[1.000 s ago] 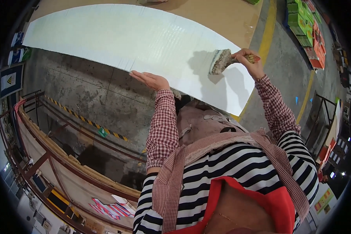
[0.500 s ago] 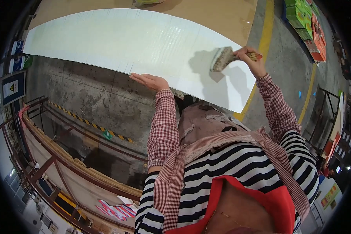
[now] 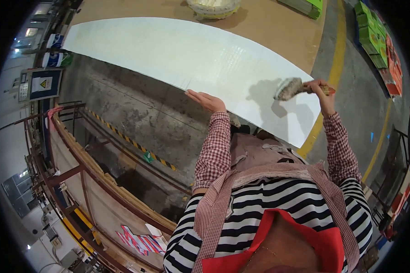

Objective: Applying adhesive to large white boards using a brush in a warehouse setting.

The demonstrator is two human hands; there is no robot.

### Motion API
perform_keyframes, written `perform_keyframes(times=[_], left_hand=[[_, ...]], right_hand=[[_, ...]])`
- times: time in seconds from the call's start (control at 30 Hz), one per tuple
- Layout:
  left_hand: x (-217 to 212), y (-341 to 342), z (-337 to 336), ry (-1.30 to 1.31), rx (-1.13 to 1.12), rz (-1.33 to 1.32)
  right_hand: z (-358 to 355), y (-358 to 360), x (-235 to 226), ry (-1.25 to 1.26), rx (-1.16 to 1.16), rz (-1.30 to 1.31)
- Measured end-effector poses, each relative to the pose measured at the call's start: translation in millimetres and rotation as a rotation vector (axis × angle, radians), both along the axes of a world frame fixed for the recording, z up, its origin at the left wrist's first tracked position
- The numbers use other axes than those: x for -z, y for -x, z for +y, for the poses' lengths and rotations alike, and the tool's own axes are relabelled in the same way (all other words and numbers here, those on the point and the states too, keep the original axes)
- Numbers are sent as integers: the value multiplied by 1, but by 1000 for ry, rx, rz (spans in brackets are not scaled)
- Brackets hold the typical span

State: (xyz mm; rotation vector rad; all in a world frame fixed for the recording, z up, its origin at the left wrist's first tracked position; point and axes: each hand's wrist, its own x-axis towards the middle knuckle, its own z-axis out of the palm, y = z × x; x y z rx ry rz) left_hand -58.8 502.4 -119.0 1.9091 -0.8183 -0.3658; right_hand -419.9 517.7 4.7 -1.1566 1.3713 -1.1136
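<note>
The right hand (image 3: 321, 88) clenches a brush (image 3: 290, 88) over the white sheet (image 3: 191, 59) at twelve o'clock; the left hand (image 3: 205, 100), open, steadies its near edge. The sheet looks thin, stiff and light.

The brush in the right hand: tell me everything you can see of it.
The brush is a wide, flat one with pale, worn, matted bristles and a short handle that looks wooden, mostly hidden in the right hand. It lies roughly level, bristles pointing left, at the right end of the long white sheet, casting a shadow on it. Whether the bristles touch the sheet cannot be told. The left hand rests flat on the sheet's near edge.
</note>
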Motion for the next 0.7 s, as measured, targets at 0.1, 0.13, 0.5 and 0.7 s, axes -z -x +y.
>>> perform_keyframes(times=[0.1,0.13,0.5,0.7], left_hand=[[2,-3,-4,-94,17,-15],[0,-5,-7,-86,17,-25],[-8,-125,-59,-48,-13,50],[8,-149,-107,-85,60,-32]], right_hand=[[-33,-34,-7,117,-60,-126],[-45,-40,-2,113,-112,-138],[-119,-155,-4,235,-253,-62],[-169,-230,2,314,-290,-26]])
